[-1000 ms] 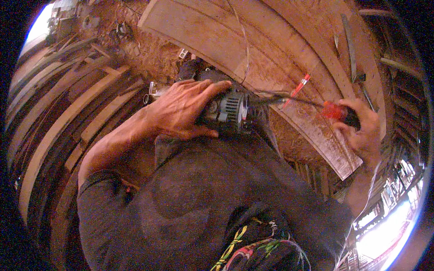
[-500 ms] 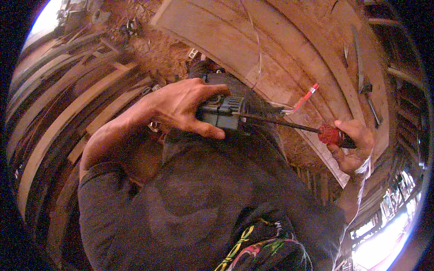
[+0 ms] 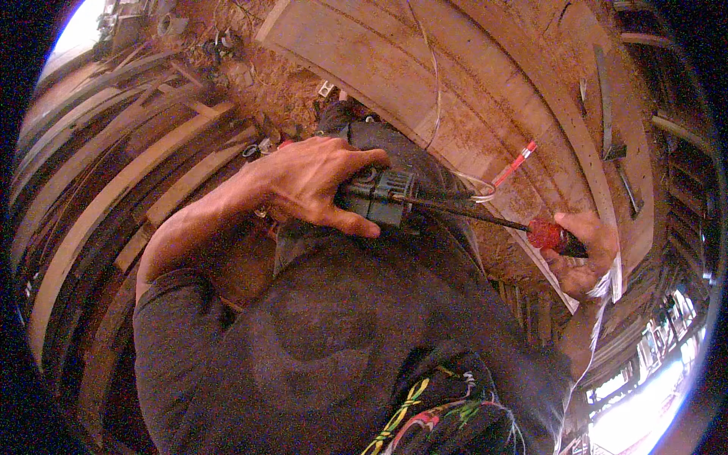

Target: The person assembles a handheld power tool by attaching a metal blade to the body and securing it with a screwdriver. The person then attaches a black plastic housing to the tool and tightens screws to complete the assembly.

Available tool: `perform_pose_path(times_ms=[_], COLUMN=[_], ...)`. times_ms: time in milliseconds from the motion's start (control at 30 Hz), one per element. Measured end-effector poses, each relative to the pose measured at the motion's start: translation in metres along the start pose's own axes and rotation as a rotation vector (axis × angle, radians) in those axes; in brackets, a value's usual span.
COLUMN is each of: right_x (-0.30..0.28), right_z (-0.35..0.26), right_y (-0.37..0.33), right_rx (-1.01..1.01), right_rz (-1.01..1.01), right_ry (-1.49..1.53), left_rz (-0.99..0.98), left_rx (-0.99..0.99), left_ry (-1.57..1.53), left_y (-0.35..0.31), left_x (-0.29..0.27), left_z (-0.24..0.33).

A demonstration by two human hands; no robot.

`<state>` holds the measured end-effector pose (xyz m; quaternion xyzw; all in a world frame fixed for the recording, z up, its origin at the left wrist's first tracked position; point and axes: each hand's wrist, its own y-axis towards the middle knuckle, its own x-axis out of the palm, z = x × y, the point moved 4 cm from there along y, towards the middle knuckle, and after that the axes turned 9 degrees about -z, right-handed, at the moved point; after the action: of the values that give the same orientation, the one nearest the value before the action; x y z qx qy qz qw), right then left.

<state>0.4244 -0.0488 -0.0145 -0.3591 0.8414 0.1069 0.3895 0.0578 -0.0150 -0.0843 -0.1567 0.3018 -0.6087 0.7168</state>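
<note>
My left hand (image 3: 315, 178) grips a dark grey-green, ribbed plastic housing (image 3: 377, 199) above my lap, with the thumb along its near side and the fingers over its far side. It looks like part of a power tool, though its exact kind does not show. On the right, my right hand (image 3: 595, 246) is closed round the red and black handle of a screwdriver (image 3: 544, 233). The long dark shaft runs left to the housing's right-hand end, where its tip meets a recess. What the tip touches inside is hidden.
A broad wooden board (image 3: 485, 91) dusted with sawdust lies ahead. On it are a slim red and white stick (image 3: 517, 162), a pale cable (image 3: 436, 91) and a metal square (image 3: 604, 98). Long timber pieces (image 3: 136, 163) are stacked at left. Sawdust covers the ground (image 3: 273, 68).
My right hand and the screwdriver handle have shifted slightly left. The housing has tilted a little in my left hand, and the screwdriver tip stays at its end.
</note>
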Motion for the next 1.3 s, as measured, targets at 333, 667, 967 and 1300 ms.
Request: perform_pose_path(times_ms=[333,667,967,1300], right_x=[0.004,0.009,0.033,0.049], right_z=[-0.013,-0.021,-0.01,-0.033], right_y=[-0.004,-0.026,-0.045,-0.066], right_rx=[0.008,-0.162,0.301,-0.082], right_rz=[0.042,0.021,-0.247,-0.004], right_ry=[-0.131,-0.374,0.281,-0.387], left_rz=[-0.009,-0.023,-0.043,-0.008], left_rx=[0.005,-0.018,0.033,0.068], left_ry=[0.016,0.135,0.195,0.258], left_y=[0.001,0.003,0.011,0.013], left_x=[0.001,0.01,0.022,0.025], left_z=[0.004,0.006,0.009,0.013])
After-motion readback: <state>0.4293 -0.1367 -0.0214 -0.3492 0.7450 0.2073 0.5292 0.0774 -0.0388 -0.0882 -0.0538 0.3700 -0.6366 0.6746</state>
